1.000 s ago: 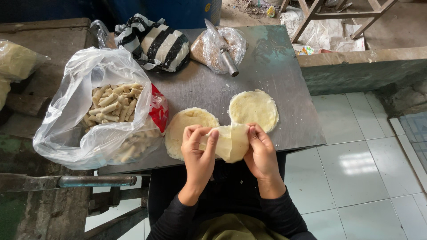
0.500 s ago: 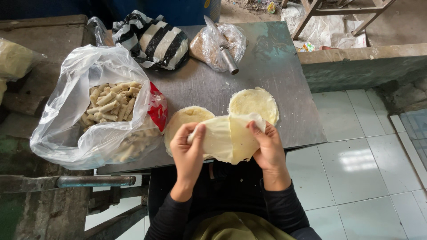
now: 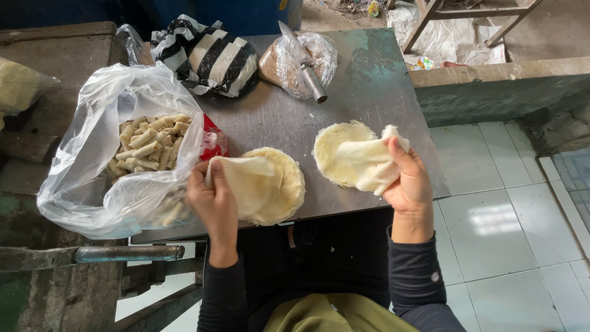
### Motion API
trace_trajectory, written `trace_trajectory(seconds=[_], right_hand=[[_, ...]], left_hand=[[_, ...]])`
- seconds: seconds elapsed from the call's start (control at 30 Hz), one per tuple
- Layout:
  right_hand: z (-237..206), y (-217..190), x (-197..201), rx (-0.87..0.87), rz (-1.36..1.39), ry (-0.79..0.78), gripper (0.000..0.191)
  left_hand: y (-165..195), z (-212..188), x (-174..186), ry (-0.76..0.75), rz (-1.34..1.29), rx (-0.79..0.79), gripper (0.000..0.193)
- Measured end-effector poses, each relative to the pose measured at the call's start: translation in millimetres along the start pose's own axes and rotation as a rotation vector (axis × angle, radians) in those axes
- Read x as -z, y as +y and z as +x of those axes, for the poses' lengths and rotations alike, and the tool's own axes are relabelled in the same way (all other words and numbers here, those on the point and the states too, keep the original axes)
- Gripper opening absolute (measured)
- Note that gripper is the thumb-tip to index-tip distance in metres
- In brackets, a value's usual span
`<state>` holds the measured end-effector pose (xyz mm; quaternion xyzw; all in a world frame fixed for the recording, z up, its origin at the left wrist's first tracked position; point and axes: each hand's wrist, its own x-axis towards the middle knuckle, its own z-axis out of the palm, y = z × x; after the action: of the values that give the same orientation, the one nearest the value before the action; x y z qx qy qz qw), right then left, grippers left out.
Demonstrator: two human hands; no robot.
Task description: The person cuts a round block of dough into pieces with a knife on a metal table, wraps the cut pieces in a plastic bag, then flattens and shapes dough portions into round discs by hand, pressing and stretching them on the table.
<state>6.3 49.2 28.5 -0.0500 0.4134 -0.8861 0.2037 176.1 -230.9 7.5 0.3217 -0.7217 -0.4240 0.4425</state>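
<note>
Both forearms enter from the near edge, sleeved in dark fabric to the wrists. Left hand (image 3: 215, 200) sits left of centre, back of hand up, fingers curled forward and closed in a pinch (thumb hidden beneath). Right hand (image 3: 409, 184) is raised on the right, well apart from the left, wrist straight, thumb extended up along the far side, fingers folded inward in a loose grasp. Elbows tucked near the torso.
</note>
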Motion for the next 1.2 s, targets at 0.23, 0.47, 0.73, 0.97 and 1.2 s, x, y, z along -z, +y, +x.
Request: trace_trajectory(seconds=[0.23, 0.47, 0.73, 0.97, 1.2], right_hand=[[0.6, -30.5, 4.0, -0.069, -0.167, -0.065, 0.02], [-5.7, -62.5, -2.9, -0.18, -0.47, -0.358, 0.015], [47.0, -93.9, -10.2, 0.609, -1.211, -0.32, 0.005], [31.5, -53.5, 9.4, 0.905, -1.592, -0.39, 0.016], [13.4, -15.3, 42.7, 0.876, -1.752, -0.452, 0.023]], left_hand=[[59.6, -18.3, 12.9, -0.041, 0.72, -0.388, 0.059], [86.9, -15.6, -70.3, -1.13, -0.44, -0.408, 0.09], [93.4, 30.8, -160.2, -0.813, -0.305, -0.461, 0.026], [78.4, 13.4, -146.9, -0.789, 0.05, -0.83, 0.01], [39.8, -22.3, -142.5, -0.865, 0.314, -0.939, 0.015]])
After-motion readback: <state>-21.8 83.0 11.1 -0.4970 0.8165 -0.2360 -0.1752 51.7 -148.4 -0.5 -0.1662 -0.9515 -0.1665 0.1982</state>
